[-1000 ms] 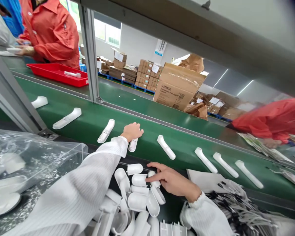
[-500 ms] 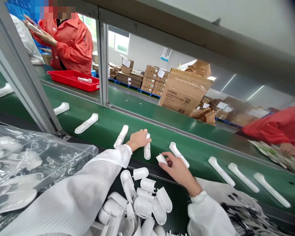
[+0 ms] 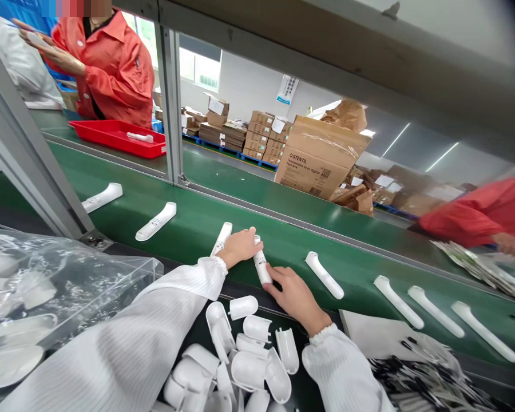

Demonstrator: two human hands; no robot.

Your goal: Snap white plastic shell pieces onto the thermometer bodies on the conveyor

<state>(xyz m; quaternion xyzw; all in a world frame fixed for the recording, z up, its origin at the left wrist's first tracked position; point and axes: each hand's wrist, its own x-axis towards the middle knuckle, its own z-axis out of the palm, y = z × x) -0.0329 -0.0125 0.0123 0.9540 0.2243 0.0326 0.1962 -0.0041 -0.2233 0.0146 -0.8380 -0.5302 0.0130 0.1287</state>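
My left hand (image 3: 241, 246) is closed around the upper end of a white handheld device (image 3: 260, 264) with small markings, just above the green conveyor belt (image 3: 197, 206). My right hand (image 3: 295, 294) pinches the same device's lower end with thumb and fingers, where a white rounded cover now meets it; how far the cover is seated cannot be told. Beside my left hand lies another white device (image 3: 222, 237), partly hidden by the hand. Below both hands, a pile of loose white rounded covers (image 3: 249, 369) spreads over a dark surface.
More white devices lie along the belt, such as one (image 3: 325, 276) to the right. A clear plastic bag (image 3: 124, 286) of white parts is at left; cables (image 3: 429, 375) lie lower right. Metal posts (image 3: 171, 109) frame the line. Across it stand a red tray (image 3: 120, 143) and co-workers in red.
My right hand has moved left with the white cover, bringing it to the lower end of the device in my left hand. The device has tilted. Devices on the belt appear shifted right.
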